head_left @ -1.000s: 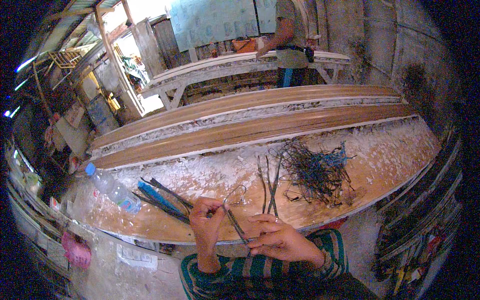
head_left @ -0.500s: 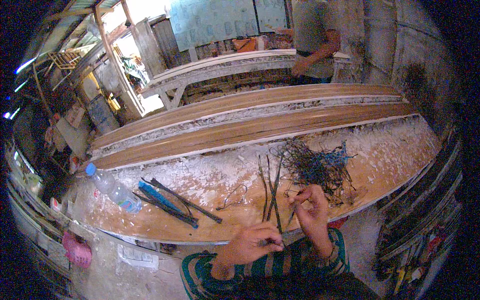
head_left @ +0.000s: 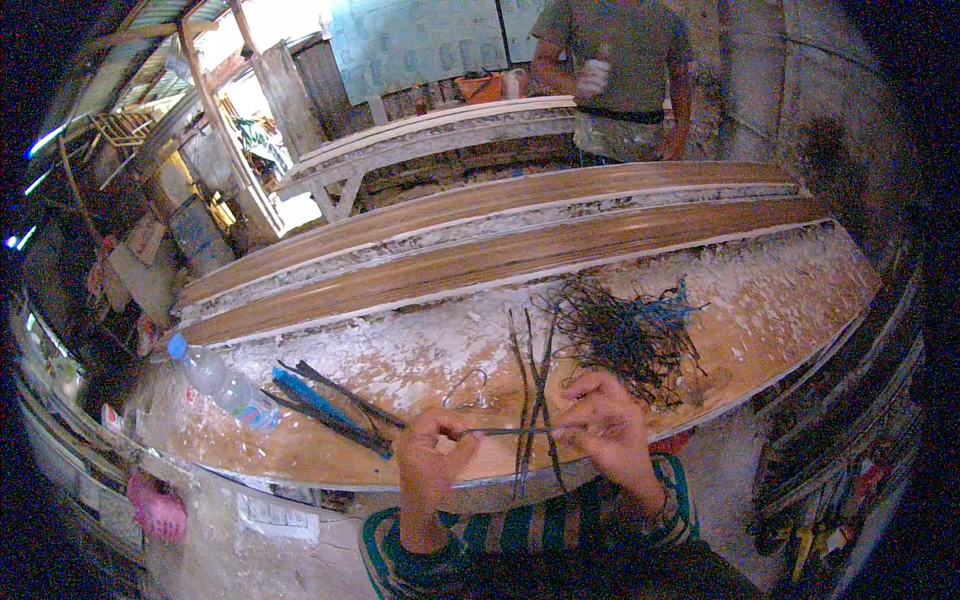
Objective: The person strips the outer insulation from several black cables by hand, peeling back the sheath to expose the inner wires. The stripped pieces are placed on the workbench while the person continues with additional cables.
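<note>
A thin dark strip (head_left: 508, 431) stretches level between my two hands, above the near edge of the wooden board. Its left end is pinched in the fingers of my left hand (head_left: 428, 462). My right hand (head_left: 612, 428), slightly blurred, closes its fingers on the other end. Beneath and behind it lie a few long dark strips (head_left: 541, 378), some crossing. A tangled heap of dark and blue cords (head_left: 632, 335) rests just beyond my right hand. Left of my left hand is a small bundle of dark and blue strips (head_left: 325, 408).
A clear plastic bottle with a blue cap (head_left: 212, 376) lies at the board's left end. White flakes cover much of the board (head_left: 760, 310). Long brown planks (head_left: 480, 250) run behind it. Across from me stands a person (head_left: 622, 75) beside another bench (head_left: 440, 130).
My left hand has moved left and up, and the strip is now drawn out between my hands. Across the way, the person has straightened up and raised a hand.
</note>
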`<state>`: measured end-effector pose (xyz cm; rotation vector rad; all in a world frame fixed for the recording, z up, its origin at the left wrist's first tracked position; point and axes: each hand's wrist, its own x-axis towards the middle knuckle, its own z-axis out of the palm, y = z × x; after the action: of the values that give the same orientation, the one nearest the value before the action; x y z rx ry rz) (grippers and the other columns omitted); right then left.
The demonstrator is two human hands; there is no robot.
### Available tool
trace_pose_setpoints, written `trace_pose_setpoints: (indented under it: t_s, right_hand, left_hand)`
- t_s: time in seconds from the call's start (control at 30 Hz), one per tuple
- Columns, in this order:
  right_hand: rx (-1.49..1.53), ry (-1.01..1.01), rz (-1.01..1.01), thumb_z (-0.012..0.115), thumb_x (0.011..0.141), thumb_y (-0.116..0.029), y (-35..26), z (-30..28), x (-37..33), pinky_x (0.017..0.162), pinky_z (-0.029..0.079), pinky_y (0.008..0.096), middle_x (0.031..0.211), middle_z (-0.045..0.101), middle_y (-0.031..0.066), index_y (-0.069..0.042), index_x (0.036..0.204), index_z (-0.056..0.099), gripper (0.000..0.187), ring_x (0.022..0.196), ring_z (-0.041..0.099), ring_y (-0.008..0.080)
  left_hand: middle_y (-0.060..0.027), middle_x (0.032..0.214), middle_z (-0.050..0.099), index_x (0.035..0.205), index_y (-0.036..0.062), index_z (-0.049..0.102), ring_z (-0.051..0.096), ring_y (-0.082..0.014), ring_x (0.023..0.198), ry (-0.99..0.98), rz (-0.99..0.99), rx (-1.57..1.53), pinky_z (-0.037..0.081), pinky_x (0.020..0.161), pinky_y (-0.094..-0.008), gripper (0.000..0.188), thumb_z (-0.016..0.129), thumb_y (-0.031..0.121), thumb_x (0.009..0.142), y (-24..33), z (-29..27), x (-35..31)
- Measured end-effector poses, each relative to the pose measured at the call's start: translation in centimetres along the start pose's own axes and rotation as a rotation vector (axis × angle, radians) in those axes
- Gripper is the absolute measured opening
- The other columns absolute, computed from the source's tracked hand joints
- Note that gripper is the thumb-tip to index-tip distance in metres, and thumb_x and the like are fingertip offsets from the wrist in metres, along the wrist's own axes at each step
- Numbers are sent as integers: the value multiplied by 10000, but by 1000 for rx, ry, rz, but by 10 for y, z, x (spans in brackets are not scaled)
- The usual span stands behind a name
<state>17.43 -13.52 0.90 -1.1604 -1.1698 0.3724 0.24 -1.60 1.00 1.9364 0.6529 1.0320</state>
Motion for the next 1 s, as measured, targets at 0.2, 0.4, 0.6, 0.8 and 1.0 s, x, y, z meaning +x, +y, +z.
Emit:
trace_pose_setpoints:
  t_s: [0.2, 0.4, 0.6, 0.8, 1.0]
  right_hand:
    - [54, -635, -140, 692, 703, -137, -8, 32, -11, 910, 344, 390, 1085, 539, 103, -81, 825, 646, 142, 1078, 453, 277]
    - [-18, -544, -276, 700, 693, -137, -7, 39, -7, 919, 340, 402, 1035, 579, 56, -82, 820, 639, 152, 1101, 441, 288]
    - [-127, -543, -193, 724, 664, -140, -11, 25, -9, 871, 373, 382, 813, 620, -9, -105, 794, 640, 158, 997, 499, 256]
    - [-118, -188, -36, 645, 725, -68, -4, 12, -11, 784, 406, 335, 754, 587, 49, -50, 740, 584, 65, 837, 541, 220]
    - [-308, 410, 0, 583, 762, -65, 5, -2, -1, 690, 406, 269, 765, 550, 42, -14, 796, 554, 68, 715, 502, 138]
  left_hand:
    - [-10, 662, 554, 677, 52, 527, 502, -83, 604, 231, -151, -117, 417, 560, -221, 152, 652, -33, 663, -19, -5, 6]
    - [-15, 675, 565, 692, 46, 553, 514, -86, 611, 239, -118, -91, 427, 568, -222, 135, 631, -61, 662, -23, -9, 6]
    - [-40, 683, 584, 700, 35, 602, 540, -118, 630, 134, -65, 30, 439, 595, -234, 119, 631, -64, 640, -7, -3, 4]
    - [-52, 699, 591, 712, 38, 623, 551, -135, 664, -113, 98, -40, 440, 611, -245, 106, 672, -16, 636, 6, -2, 2]
    - [-43, 673, 543, 733, 39, 581, 530, -142, 677, -539, 75, -259, 434, 617, -271, 143, 701, 107, 695, 30, 25, -16]
